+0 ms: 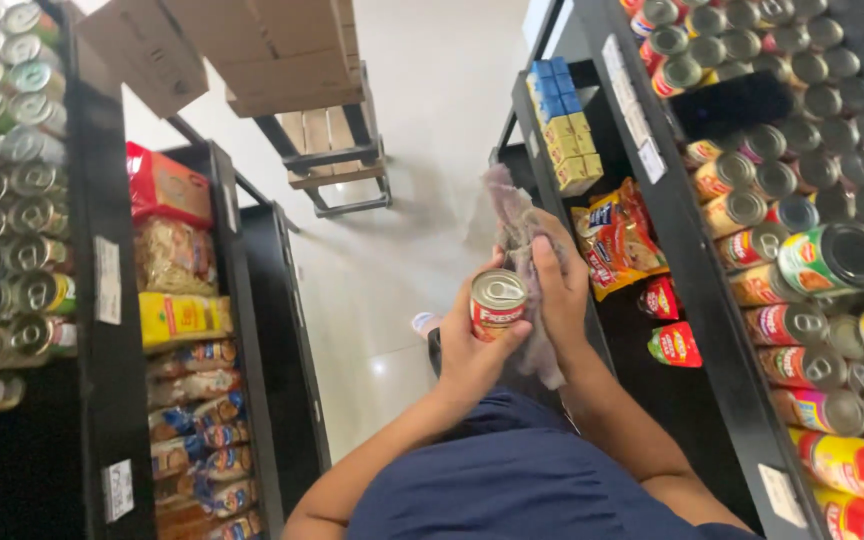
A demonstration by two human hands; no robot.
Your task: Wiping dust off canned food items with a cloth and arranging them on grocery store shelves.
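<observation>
Both hands work one can (497, 303): left hand (472, 350) grips it, right hand (557, 285) presses a cloth (514, 225) against it.

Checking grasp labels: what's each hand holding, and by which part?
Left hand grips a small can around its side wall, lid up. Right hand holds a greyish cloth bunched against the can's side.
</observation>
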